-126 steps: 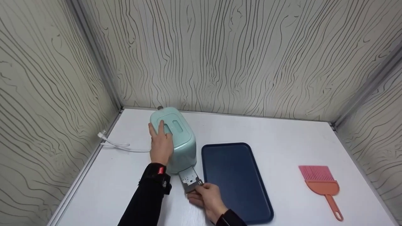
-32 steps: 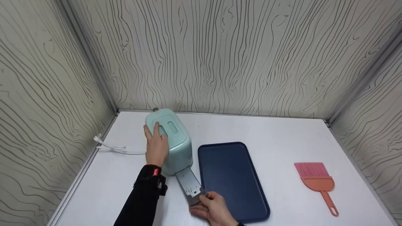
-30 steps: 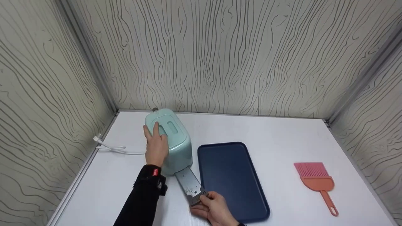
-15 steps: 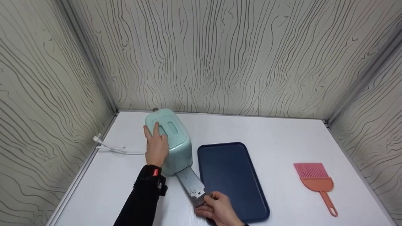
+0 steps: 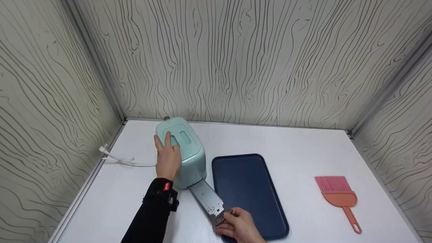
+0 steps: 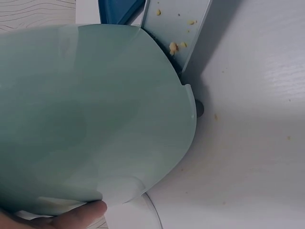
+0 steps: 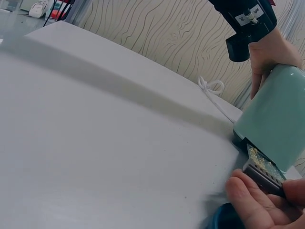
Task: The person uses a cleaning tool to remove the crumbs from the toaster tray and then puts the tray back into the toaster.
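A mint-green toaster (image 5: 192, 165) stands at the left of the white table. My left hand (image 5: 168, 160) holds it from above, with fingers over its top edge and along its side. A finger (image 6: 78, 215) also shows on the toaster's side in the left wrist view. My right hand (image 5: 239, 225) pinches the dark grey end of the toaster's metal crumb tray (image 5: 206, 195). The tray sticks far out from the toaster's near lower end, its inner end at the opening. Yellowish crumbs (image 6: 173, 47) lie on it. Part of the tray's end is hidden by my right fingers.
A dark blue tray (image 5: 246, 189) lies right of the toaster, partly beneath my right hand. Farther right lies an orange brush (image 5: 339, 199) with pink bristles. A white cord (image 5: 125, 161) runs left from the toaster. Small crumbs dot the tabletop. Wood-patterned panels surround the table.
Over the earlier frames my right hand has drawn the crumb tray further out of the toaster, toward the front and right. My left hand has stayed on the toaster.
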Action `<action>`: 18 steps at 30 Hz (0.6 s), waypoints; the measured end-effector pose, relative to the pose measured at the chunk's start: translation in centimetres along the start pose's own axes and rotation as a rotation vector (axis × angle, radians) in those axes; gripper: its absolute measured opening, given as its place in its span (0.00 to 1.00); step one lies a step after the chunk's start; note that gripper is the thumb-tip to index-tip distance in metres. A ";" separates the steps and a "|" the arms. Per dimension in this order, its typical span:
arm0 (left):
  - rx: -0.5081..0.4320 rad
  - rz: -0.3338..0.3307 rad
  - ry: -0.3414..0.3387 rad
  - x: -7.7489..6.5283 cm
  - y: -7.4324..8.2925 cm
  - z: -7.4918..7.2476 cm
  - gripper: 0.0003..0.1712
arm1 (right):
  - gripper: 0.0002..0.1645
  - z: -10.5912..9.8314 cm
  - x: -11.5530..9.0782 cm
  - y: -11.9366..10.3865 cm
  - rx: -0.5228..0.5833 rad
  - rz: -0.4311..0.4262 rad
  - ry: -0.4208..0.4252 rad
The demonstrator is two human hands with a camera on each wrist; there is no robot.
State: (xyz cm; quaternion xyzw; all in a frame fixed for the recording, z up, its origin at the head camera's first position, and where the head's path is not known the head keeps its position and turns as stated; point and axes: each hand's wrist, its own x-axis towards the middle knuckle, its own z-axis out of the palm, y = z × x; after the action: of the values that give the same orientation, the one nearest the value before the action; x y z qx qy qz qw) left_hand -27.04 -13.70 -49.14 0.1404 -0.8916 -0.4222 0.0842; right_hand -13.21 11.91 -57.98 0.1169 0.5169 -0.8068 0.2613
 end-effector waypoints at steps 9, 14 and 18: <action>0.015 -0.003 -0.014 0.0 0.0 -0.1 0.36 | 0.04 -0.8 -0.7 0.0 0.011 -0.011 0.019; -0.004 -0.021 -0.024 0.0 0.1 -0.2 0.36 | 0.04 -1.3 -1.1 -0.6 -0.011 -0.032 0.010; -0.042 -0.027 -0.043 0.0 0.2 -0.4 0.37 | 0.04 -2.0 -1.5 -1.1 -0.022 -0.057 0.008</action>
State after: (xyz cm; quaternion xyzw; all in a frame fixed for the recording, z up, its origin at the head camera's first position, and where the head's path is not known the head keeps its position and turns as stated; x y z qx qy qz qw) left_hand -26.95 -13.86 -48.78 0.1415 -0.8822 -0.4449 0.0623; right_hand -12.73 14.47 -57.30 0.1026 0.5301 -0.8075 0.2374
